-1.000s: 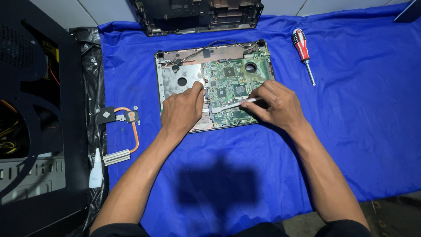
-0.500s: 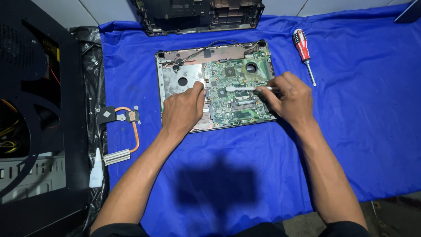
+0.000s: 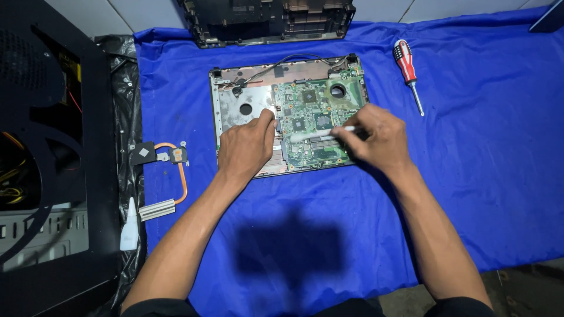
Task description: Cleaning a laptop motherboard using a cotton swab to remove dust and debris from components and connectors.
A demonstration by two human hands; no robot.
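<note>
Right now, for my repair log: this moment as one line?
left hand: flat on laptop base | right hand: holds brush on motherboard | screwdriver: aside

Matt blue cloth [image 3: 470, 176]; glossy green circuit board [image 3: 311, 117]

Left hand [image 3: 245, 147]: bare, no glove, no ring or watch visible.
Right hand [image 3: 376, 140]: bare, no glove, no ring or watch visible.
Forearms: both uncovered from wrist to near the elbow, no bands or straps.
Sleeves: dark fabric edges show at the bottom of the view, one on each arm; colour looks black, details too dim to tell.
</note>
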